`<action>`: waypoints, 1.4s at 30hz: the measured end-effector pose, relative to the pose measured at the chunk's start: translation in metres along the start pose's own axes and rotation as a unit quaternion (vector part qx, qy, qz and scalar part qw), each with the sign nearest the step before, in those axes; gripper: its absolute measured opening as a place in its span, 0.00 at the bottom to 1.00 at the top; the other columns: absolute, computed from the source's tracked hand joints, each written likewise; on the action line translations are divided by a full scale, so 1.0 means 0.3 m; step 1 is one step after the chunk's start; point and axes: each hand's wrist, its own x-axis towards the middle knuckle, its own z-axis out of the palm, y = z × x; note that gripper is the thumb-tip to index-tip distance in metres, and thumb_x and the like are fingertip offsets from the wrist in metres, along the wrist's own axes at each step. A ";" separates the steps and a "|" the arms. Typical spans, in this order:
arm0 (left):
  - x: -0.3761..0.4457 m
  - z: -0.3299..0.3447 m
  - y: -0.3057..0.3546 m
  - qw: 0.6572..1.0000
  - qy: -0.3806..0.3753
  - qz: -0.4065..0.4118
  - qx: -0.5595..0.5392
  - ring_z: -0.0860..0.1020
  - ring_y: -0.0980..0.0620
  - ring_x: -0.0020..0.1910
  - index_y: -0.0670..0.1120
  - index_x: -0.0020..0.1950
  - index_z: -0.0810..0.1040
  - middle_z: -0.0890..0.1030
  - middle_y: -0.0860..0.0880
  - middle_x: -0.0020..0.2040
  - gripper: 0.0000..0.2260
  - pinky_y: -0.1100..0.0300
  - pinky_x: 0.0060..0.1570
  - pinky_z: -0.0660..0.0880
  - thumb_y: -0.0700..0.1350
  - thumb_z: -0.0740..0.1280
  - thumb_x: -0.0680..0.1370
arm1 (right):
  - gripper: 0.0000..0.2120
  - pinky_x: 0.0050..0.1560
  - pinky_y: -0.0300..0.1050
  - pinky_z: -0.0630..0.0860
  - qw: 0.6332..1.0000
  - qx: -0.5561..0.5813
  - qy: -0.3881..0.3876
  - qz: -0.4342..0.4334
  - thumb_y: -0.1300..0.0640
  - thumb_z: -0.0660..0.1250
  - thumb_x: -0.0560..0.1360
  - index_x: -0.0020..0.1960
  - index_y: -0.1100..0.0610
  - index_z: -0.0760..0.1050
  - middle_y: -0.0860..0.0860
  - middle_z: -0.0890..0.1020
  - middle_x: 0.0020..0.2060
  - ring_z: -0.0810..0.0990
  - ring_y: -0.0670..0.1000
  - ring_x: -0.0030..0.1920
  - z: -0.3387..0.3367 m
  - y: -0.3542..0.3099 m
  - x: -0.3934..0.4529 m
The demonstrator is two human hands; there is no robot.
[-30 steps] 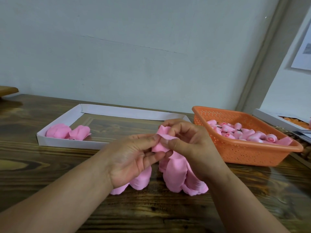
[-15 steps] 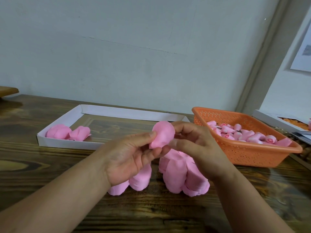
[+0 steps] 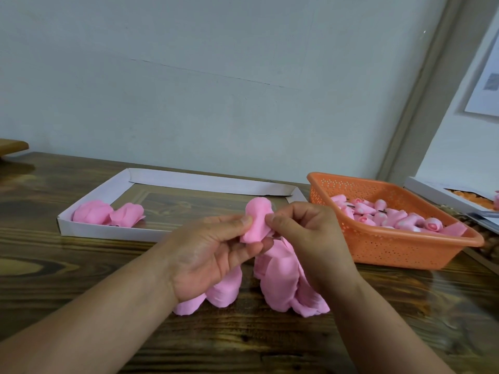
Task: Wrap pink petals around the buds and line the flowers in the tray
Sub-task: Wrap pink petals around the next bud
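Petal [image 3: 256,222] now upright, pinched by both hands' fingers [image 3: 244,221], two flowers [image 3: 108,215] in tray [image 3: 108,233]

Most of the white tray [image 3: 89,233] at middle left is open, only two pink flowers [image 3: 108,215] sit in its left corner. Both hands, left hand [image 3: 213,255] and right hand [image 3: 305,233], crowd the center over a petal pile [image 3: 283,282]. The orange basket [image 3: 391,247] blocks the right side; bare table [image 3: 54,279] at lower left is wide open.
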 end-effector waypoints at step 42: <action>-0.004 0.027 -0.023 0.994 0.035 0.080 0.065 0.85 0.48 0.45 0.35 0.53 0.81 0.85 0.40 0.46 0.13 0.63 0.41 0.81 0.37 0.66 0.70 | 0.07 0.30 0.38 0.75 0.999 -0.034 0.023 -0.017 0.69 0.65 0.69 0.32 0.63 0.76 0.54 0.78 0.25 0.76 0.46 0.28 0.032 -0.041 -0.018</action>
